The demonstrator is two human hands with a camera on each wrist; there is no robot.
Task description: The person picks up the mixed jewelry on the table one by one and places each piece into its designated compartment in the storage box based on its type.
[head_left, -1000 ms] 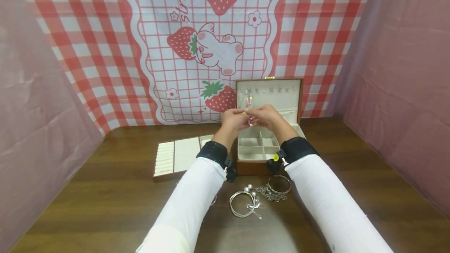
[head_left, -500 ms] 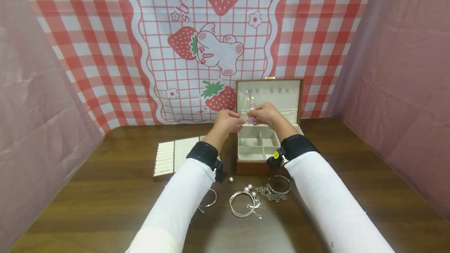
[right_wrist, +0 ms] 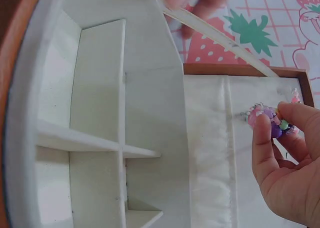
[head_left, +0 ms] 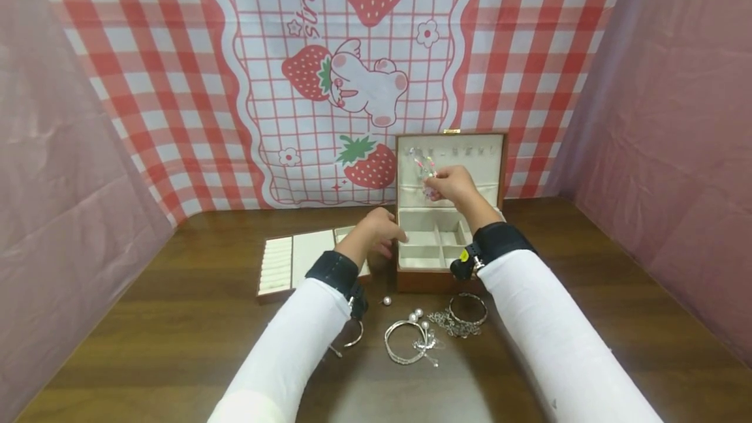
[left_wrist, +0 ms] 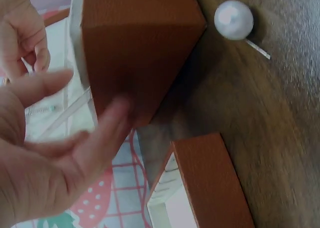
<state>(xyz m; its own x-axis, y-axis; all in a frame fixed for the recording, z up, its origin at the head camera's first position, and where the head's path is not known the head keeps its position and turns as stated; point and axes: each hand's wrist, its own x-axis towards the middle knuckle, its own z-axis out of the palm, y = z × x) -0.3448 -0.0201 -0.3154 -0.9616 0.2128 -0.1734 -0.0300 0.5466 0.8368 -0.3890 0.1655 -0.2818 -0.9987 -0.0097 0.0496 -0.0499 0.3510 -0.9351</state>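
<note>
In the head view my right hand (head_left: pixel 457 185) pinches a colourful beaded strand in front of the raised lid (head_left: pixel 470 172) of a brown jewellery box (head_left: pixel 437 281). Pink, purple and green beads (right_wrist: pixel 270 119) show between thumb and fingertips in the right wrist view. The strand's upper part reaches up toward small hooks at the lid's top left. My left hand (head_left: pixel 375 230) holds nothing; its fingers are spread beside the box's left wall, and they blur in the left wrist view.
A cream-lined tray (head_left: pixel 313 258) lies left of the box. On the table in front are a pearl piece (head_left: pixel 386 301), a silver bracelet (head_left: pixel 405 360) with pearls, and a bangle (head_left: pixel 468 322) over a heaped chain (head_left: pixel 449 325). A checked strawberry cloth (head_left: pixel 247 116) hangs behind.
My left hand has left the beads and dropped down and left to the box's side. The right hand has moved slightly right and up, pulling the strand's lower end to the right.
</note>
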